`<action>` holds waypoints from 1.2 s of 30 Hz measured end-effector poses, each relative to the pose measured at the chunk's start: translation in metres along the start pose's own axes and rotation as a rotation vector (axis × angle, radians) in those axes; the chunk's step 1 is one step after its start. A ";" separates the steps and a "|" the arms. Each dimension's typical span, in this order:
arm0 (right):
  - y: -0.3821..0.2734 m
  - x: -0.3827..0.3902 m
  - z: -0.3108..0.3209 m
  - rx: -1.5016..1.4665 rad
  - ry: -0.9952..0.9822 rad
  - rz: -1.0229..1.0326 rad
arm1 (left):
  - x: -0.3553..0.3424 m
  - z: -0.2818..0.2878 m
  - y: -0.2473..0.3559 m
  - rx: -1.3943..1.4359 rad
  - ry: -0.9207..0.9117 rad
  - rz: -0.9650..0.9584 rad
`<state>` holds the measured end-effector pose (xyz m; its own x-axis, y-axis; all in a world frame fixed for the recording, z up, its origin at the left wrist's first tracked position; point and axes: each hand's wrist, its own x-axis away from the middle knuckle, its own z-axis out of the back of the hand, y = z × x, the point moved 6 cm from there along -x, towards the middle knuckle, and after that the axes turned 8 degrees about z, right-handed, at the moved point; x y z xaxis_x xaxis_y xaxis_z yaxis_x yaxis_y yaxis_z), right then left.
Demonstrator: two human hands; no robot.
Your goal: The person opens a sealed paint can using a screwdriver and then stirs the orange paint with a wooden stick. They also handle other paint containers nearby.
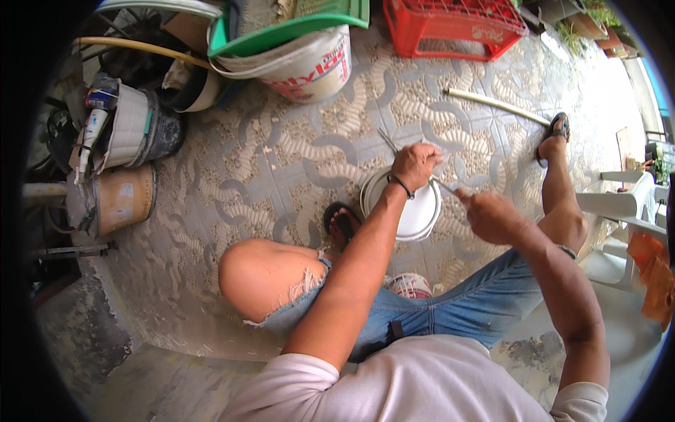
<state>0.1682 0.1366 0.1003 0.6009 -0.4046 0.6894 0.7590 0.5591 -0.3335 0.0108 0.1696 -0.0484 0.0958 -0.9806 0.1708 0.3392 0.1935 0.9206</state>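
A round white pail (pixel 416 211) stands on the floor between my legs, with a white top face. Over its far edge is my left hand (pixel 416 166), fingers closed; a pale, translucent piece (pixel 443 156) shows at the fingertips, too blurred to name. Two thin grey rods (pixel 387 139) stick out beside that hand; whether it grips them I cannot tell. My right hand (pixel 493 216) is closed around a thin tool, its slim dark shaft (pixel 444 187) reaching toward the pail's right rim. The tool's handle is mostly hidden in the fist.
A white bucket (pixel 309 74) carries a green tray (pixel 295 34) at the far left. Beyond lies a red crate (pixel 455 32). A pale pole (pixel 496 104) rests on the tiles. Buckets (pixel 125 197) and a tube (pixel 91 133) crowd the left; a white chair (pixel 626 200) stands right.
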 end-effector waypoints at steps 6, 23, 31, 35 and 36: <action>-0.006 0.014 -0.031 0.085 0.116 -0.042 | -0.006 -0.007 0.006 0.026 0.008 -0.072; 0.087 0.076 -0.093 -0.234 0.571 -0.405 | -0.010 0.001 -0.008 -0.042 -0.075 0.132; 0.139 -0.072 -0.145 -0.495 0.561 -0.603 | 0.000 0.002 0.012 -0.005 -0.089 0.167; 0.127 -0.076 -0.146 -0.323 0.625 -0.598 | 0.018 0.007 0.003 0.047 -0.117 0.154; 0.109 -0.075 -0.123 -0.259 0.778 -0.512 | 0.023 0.012 0.000 0.027 -0.086 0.139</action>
<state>0.2367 0.1385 -0.0668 0.1092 -0.9731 0.2031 0.9508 0.0427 -0.3069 0.0016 0.1471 -0.0403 0.0595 -0.9436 0.3256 0.3026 0.3279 0.8949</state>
